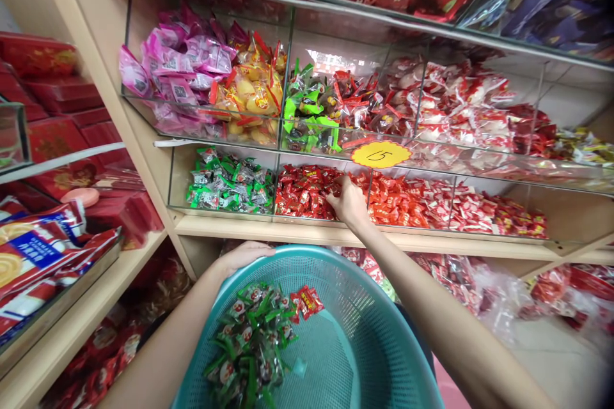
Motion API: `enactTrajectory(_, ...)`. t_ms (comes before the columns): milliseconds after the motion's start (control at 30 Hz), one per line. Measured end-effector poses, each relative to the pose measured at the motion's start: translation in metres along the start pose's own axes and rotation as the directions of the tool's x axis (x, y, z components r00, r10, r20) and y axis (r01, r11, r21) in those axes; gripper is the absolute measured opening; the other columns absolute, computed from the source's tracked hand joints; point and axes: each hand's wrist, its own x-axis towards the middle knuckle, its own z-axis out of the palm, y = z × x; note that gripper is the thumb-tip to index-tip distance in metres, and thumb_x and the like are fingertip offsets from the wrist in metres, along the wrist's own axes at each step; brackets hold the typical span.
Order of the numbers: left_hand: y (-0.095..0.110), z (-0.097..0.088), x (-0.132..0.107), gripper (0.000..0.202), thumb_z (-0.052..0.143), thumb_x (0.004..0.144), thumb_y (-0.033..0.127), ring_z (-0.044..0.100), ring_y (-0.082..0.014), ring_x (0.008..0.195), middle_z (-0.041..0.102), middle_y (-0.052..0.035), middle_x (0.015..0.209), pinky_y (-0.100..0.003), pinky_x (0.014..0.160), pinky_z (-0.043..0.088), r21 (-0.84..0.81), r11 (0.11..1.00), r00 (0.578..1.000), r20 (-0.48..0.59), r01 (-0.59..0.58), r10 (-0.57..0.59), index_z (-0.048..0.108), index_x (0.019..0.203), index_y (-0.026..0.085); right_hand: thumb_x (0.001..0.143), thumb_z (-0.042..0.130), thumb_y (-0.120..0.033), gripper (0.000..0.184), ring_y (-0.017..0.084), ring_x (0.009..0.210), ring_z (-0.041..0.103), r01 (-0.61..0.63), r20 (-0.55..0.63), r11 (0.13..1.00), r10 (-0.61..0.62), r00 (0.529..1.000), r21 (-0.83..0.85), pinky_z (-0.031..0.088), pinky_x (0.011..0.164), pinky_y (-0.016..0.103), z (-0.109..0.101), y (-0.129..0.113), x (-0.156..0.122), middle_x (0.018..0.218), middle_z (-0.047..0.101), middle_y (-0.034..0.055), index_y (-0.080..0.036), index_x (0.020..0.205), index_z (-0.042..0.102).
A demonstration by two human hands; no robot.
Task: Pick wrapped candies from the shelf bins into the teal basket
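Note:
A teal plastic basket [352,268] is in front of me, with my left hand [247,257] closed on its far left rim. Inside it lies a heap of green-and-clear wrapped candies [252,345], with a few red-wrapped ones [307,302] beside them. My right hand [350,204] reaches over the basket into a shelf bin of red-wrapped candies [307,190]. Its thumb and fingers curl down around candies there; the fingertips are partly hidden. Left of that bin are green-wrapped candies [233,182], and to its right orange-red wrapped candies [396,198].
Glass dividers and a front pane [230,209] edge the bins. A yellow price tag [382,154] marked 15 hangs above. Higher bins hold pink packets [177,61] and yellow candies [259,96]. Packaged snacks [38,255] sit on the left shelf; bagged goods [460,275] lie below.

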Motion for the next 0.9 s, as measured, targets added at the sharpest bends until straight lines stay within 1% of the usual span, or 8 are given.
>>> enactTrajectory(133,-0.001,0.0,0.001,0.033,0.072,0.061,0.045,0.061,-0.0161,0.07,0.07,-0.0016,0.076,-0.023,0.066,0.046,-0.04,0.999,1.0,-0.005,0.017,-0.017,0.071,0.079,0.016,0.071,0.051,-0.026,0.035,0.023,0.076,0.059,0.08,-0.094,0.988,-0.067,0.993,0.133,0.043,0.068,0.033,-0.014,0.003,-0.011,0.089,0.063,0.0113,-0.014,0.104,0.049)
enactTrajectory(233,-0.002,0.0,0.003,0.035,0.074,0.059,0.044,0.062,-0.0166,0.071,0.071,-0.0021,0.078,-0.025,0.069,0.048,-0.06,0.997,0.999,-0.023,0.043,-0.044,0.072,0.081,0.016,0.072,0.051,-0.025,0.039,0.016,0.068,0.056,0.194,-0.088,0.932,-0.175,0.981,0.307,0.043,0.066,0.03,-0.029,-0.003,-0.038,0.086,0.062,0.0059,-0.016,0.11,0.046)
enactTrajectory(300,-0.003,0.001,0.004,0.037,0.075,0.057,0.043,0.063,-0.0171,0.071,0.071,-0.0023,0.081,-0.026,0.071,0.048,-0.071,0.996,0.998,-0.033,0.057,-0.06,0.072,0.082,0.016,0.075,0.049,-0.024,0.041,0.012,0.06,0.053,0.236,0.028,0.873,-0.273,0.962,0.426,0.042,0.06,0.026,-0.034,-0.006,-0.065,0.088,0.06,0.0036,-0.018,0.115,0.042)
enactTrajectory(400,-0.002,0.001,0.004,0.037,0.074,0.057,0.044,0.063,-0.0175,0.074,0.072,-0.0019,0.083,-0.026,0.073,0.049,-0.061,0.997,0.998,-0.034,0.053,-0.055,0.072,0.083,0.017,0.078,0.047,-0.022,0.042,0.01,0.056,0.049,0.222,0.264,0.825,-0.403,0.876,0.52,0.041,0.057,0.024,-0.027,-0.004,-0.107,0.093,0.058,0.0026,-0.021,0.119,0.037)
enactTrajectory(467,-0.001,0.002,0.002,0.036,0.073,0.058,0.045,0.063,-0.0179,0.076,0.072,-0.0017,0.084,-0.026,0.074,0.048,-0.043,0.998,0.999,-0.021,0.042,-0.042,0.072,0.083,0.018,0.078,0.046,-0.019,0.044,0.011,0.062,0.051,0.217,0.396,0.847,-0.434,0.809,0.486,0.042,0.061,0.026,-0.014,0.005,-0.129,0.093,0.058,0.0031,-0.02,0.12,0.036)
enactTrajectory(567,0.002,0.002,0.0,0.035,0.073,0.059,0.044,0.063,-0.0178,0.078,0.071,-0.0012,0.084,-0.025,0.075,0.048,-0.03,0.999,0.999,-0.017,0.031,-0.031,0.072,0.082,0.018,0.075,0.046,-0.015,0.047,0.016,0.07,0.055,0.231,0.552,0.92,-0.376,0.744,0.316,0.041,0.064,0.028,0.009,0.021,-0.149,0.091,0.06,0.0055,-0.017,0.12,0.036)
enactTrajectory(767,0.004,0.003,-0.001,0.035,0.073,0.058,0.044,0.062,-0.0184,0.076,0.071,-0.0012,0.08,-0.026,0.074,0.048,-0.038,0.998,0.998,-0.031,0.053,-0.054,0.072,0.081,0.017,0.077,0.042,-0.012,0.039,0.021,0.081,0.062,0.274,0.688,0.959,-0.151,0.71,-0.073,0.041,0.063,0.029,0.028,0.029,-0.161,0.107,0.058,0.0094,-0.019,0.115,0.038)
enactTrajectory(900,0.003,0.003,-0.001,0.036,0.074,0.057,0.044,0.062,-0.0188,0.077,0.071,-0.002,0.082,-0.027,0.074,0.048,-0.059,0.996,0.998,-0.013,0.064,-0.065,0.071,0.082,0.017,0.079,0.037,-0.007,0.041,0.024,0.083,0.064,0.312,0.703,0.931,-0.095,0.704,-0.188,0.043,0.062,0.03,0.03,0.02,-0.164,0.11,0.057,0.0123,-0.018,0.118,0.037)
